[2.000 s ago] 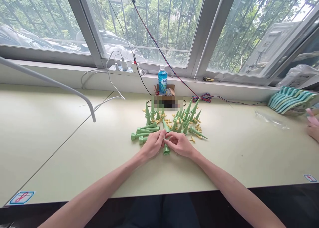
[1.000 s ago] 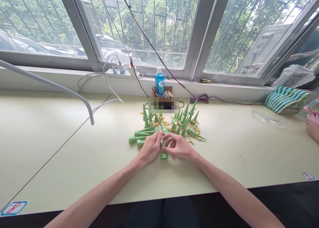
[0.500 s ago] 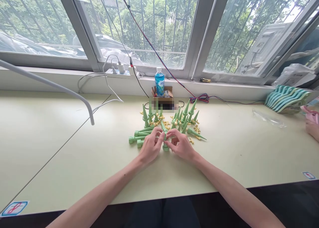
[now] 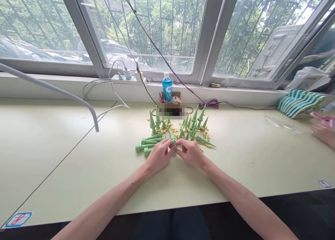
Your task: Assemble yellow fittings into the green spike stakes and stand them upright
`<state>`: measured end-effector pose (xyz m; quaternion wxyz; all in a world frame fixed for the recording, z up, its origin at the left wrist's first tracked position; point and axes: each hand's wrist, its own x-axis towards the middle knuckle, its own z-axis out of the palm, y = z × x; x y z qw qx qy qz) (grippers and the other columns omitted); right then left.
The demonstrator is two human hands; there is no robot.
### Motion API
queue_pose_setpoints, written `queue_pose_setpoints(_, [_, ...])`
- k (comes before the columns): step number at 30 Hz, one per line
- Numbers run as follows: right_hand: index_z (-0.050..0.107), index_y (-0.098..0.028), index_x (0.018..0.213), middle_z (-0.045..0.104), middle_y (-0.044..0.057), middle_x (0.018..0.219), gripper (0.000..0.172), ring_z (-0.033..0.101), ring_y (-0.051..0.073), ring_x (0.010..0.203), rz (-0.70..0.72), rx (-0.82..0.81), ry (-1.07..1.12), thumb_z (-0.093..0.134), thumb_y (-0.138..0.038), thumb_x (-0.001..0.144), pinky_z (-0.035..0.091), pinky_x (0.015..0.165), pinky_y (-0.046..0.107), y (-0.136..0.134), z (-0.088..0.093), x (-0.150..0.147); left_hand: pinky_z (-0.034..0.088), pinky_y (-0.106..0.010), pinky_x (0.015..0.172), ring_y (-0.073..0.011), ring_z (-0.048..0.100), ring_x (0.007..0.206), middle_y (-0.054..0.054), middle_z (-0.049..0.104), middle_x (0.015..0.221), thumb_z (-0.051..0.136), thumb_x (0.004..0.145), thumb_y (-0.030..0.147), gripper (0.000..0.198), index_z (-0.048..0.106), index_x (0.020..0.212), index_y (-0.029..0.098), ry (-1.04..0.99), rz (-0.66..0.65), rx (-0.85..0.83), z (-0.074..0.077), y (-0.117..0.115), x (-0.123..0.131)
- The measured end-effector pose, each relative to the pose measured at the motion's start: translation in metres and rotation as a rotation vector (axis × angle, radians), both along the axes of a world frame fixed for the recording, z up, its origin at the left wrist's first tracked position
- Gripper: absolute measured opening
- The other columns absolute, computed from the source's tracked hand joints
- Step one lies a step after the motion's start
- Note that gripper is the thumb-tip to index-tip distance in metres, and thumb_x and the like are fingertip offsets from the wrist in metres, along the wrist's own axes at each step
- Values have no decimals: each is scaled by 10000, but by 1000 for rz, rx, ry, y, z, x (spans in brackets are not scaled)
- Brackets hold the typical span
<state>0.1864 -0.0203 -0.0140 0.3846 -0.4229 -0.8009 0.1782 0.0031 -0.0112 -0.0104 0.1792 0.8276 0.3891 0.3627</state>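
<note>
Between my hands stands a green plastic watering spike [image 4: 171, 133], its tip pointing away from me. My left hand [image 4: 160, 153] pinches it from the left with thumb and forefinger. From the right, the closed fingertips of my right hand [image 4: 191, 152] meet it at the same height. A thin dark ring shows around the spike near my fingertips; my fingers hide much of its lower part. Several more green spikes lie beside my left hand [image 4: 148, 141], and others stand upright behind my right hand [image 4: 194, 117]. Small yellow T-shaped valves [image 4: 206, 136] are scattered among them.
A small cardboard box [image 4: 178, 97] with a blue bottle [image 4: 167, 89] stands by the sill. A white bent tube [image 4: 90, 109] reaches over the table's left. Coiled wire [image 4: 212, 103], a clear plastic bag [image 4: 282, 124] and teal packs [image 4: 300, 103] lie rightward. Another person's hand [image 4: 324, 133] holds something pink.
My fingertips have drawn closer together and sit lower on the spike, covering its base more. The other person's hand at the right edge has moved further into view.
</note>
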Motion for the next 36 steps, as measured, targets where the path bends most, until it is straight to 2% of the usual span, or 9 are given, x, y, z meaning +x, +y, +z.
queue_pose_setpoints(3, [652,-223,935,699,23,788,125,536,123,501,5,45,-114,556,-289,890,420,561,256,-2,7,6,368,-248,567,-108,431,573,-2,510,744,445,958,305,208,510,799,188,12,-2,-13,1,1,0])
queue_pose_setpoints(6, [643,-214,763,656,26,652,235,529,136,504,-47,117,-191,517,-346,911,393,550,263,-1,17,19,372,-254,574,-111,418,570,-1,528,739,462,940,315,211,483,773,189,19,10,-32,0,2,-1])
queue_pose_setpoints(9, [603,-206,660,591,17,562,317,493,133,499,-168,191,-175,496,-356,918,382,549,263,3,31,40,373,-258,582,-111,420,565,4,536,726,463,932,316,232,451,737,190,33,6,-46,-1,4,-2])
queue_pose_setpoints(14, [609,-194,697,593,19,590,321,509,140,528,-456,200,-183,463,-346,938,397,579,264,11,44,84,357,-250,576,-118,427,578,10,528,697,475,920,302,241,415,713,195,35,-1,-52,-2,6,-2])
queue_pose_setpoints(17, [651,-197,784,664,46,705,291,595,178,630,-559,121,-243,466,-360,939,431,624,280,13,33,106,345,-247,568,-117,418,578,12,512,685,480,915,306,256,397,700,195,27,-7,-55,-2,7,-2])
queue_pose_setpoints(19, [680,-189,896,707,88,867,287,646,230,828,-507,76,-291,466,-374,944,468,736,314,13,22,114,337,-247,565,-117,409,575,15,500,673,481,912,308,266,384,692,196,24,-13,-57,-2,8,-1])
queue_pose_setpoints(23, [667,-202,1084,676,118,1148,359,603,283,1098,-429,-15,-360,415,-436,978,477,884,378,13,5,115,335,-250,571,-118,407,579,15,496,668,484,908,310,262,386,694,195,21,-9,-68,-1,9,-1])
queue_pose_setpoints(30, [581,-190,1264,558,147,1367,460,492,312,1293,-425,-104,-444,362,-491,994,423,1021,445,21,-12,104,324,-252,559,-120,412,577,11,506,654,488,899,310,251,435,687,188,6,-12,-69,-1,10,-1])
queue_pose_setpoints(36, [576,-169,1260,556,157,1354,482,474,307,1293,-427,-94,-475,343,-498,996,396,1042,441,28,-17,106,325,-246,562,-121,413,577,19,494,645,484,901,310,257,415,683,191,18,-17,-69,-2,9,1])
